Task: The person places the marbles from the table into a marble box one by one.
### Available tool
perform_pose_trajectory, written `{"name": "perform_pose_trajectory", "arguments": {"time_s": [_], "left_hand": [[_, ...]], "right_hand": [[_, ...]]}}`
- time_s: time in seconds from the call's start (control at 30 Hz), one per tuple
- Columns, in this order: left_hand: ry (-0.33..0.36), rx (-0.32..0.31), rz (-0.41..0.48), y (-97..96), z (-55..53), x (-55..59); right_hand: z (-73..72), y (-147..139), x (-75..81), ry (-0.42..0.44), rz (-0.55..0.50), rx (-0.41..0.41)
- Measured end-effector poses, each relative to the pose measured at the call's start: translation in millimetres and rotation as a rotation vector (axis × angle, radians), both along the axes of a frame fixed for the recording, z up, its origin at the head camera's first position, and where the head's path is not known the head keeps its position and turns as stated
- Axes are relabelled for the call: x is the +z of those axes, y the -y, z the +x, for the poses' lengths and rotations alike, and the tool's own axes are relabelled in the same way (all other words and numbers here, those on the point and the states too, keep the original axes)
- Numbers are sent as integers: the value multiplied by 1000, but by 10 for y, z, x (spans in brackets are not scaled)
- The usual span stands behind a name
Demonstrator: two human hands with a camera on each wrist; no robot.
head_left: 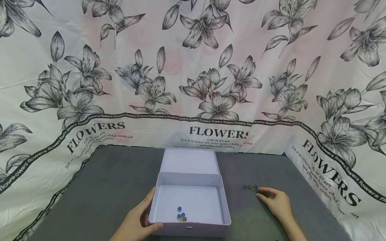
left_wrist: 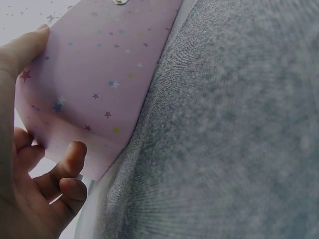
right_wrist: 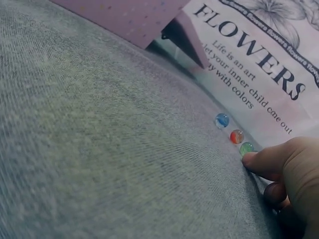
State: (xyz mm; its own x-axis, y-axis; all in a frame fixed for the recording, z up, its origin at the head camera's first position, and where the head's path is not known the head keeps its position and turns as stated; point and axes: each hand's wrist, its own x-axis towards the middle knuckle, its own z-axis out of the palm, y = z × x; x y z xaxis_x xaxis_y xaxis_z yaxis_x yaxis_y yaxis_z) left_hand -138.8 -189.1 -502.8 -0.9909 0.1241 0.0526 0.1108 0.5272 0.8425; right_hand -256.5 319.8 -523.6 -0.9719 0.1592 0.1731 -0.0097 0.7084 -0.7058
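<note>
An open tin box (head_left: 189, 230), pink with small stars outside and white within, stands in the middle. My left hand (head_left: 137, 217) holds its front left corner, thumb at the front and fingers along the side. Inside the box, near its front wall, lie several glass marbles (head_left: 183, 216) in blue, yellow and red. To the right, a short row holds a blue marble (right_wrist: 222, 120), an orange-red marble (right_wrist: 237, 136) and a green marble (right_wrist: 246, 149). At the row's near end, my right hand (head_left: 276, 202) pinches a dark marble between thumb and forefinger, mostly hidden by the fingertips.
The box lid (head_left: 190, 161) is folded back behind it. Grey cloth (head_left: 120, 180) covers the table. A white flower-printed sheet (head_left: 217, 135) hangs along the back and both sides.
</note>
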Motion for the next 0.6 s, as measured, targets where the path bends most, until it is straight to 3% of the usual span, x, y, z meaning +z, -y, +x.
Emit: {"name": "perform_pose_trajectory", "arguments": {"time_s": [0.2,0.43,0.6], "left_hand": [[3,3,-14,-6,-2,7],[-6,-27,30,6,-38,-7],[12,-8,-23,12,-15,-7]], "right_hand": [[19,2,12,-6,-8,5],[31,37,44,17,-67,-23],[27,86,92,-15,-81,-23]]}}
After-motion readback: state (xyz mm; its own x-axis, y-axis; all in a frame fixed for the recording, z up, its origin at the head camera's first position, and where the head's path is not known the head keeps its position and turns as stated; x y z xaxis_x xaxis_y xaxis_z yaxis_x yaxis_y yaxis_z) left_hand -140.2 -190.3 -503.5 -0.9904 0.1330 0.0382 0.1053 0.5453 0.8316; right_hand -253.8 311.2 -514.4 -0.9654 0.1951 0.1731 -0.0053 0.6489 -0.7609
